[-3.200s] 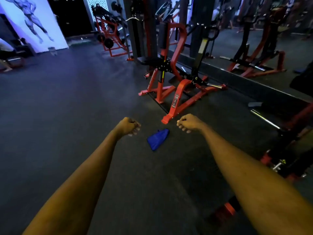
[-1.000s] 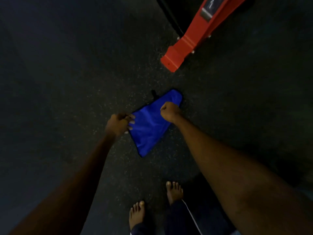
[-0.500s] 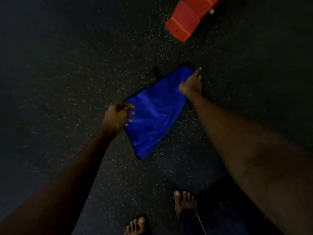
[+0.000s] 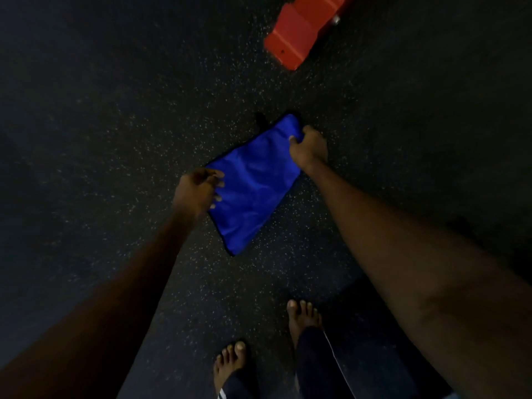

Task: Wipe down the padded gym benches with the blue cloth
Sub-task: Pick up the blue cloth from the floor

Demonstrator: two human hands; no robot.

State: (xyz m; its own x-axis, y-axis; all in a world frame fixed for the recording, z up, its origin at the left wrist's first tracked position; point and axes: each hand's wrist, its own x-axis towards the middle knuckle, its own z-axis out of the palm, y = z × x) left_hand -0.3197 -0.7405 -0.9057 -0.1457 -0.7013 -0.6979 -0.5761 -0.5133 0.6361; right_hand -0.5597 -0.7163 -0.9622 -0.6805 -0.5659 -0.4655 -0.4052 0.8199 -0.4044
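Since approx half a sec ago the R hand (image 4: pixel 309 146) has been closed on the cloth (image 4: pixel 253 182): fingers that were laid out straight at the far corner are now curled round the upper-right edge, thumb on top. A sec ago that hand was seen as a fist nearer the cloth's middle, so it has been shifted outward to the corner. The L hand (image 4: pixel 198 190) is kept where it was, at the cloth's left edge, fingers curled onto the fabric; a pinch is judged to be held there, tho the underside is hidden. The cloth is found at frame centre, unmoved, flat, narrow end toward the lower centre, not yet raised. Meaning for the task: pick-up is judged to be set up w/ both edges held, and a lift is likely all that is needed next; no wiping has been begun, and no bench is seen in this view, tho machines were seen approx 3 sec ago, before the bend down. The floor (image 4: pixel 115 110) is dark, speckled, prob. rubber, and dimly lit. A red machine foot (image 4: pixel 299 33) is seen at upper right, well apart from the cloth. Two bare feet (image 4: pixel 230 361) are seen at bottom centre.
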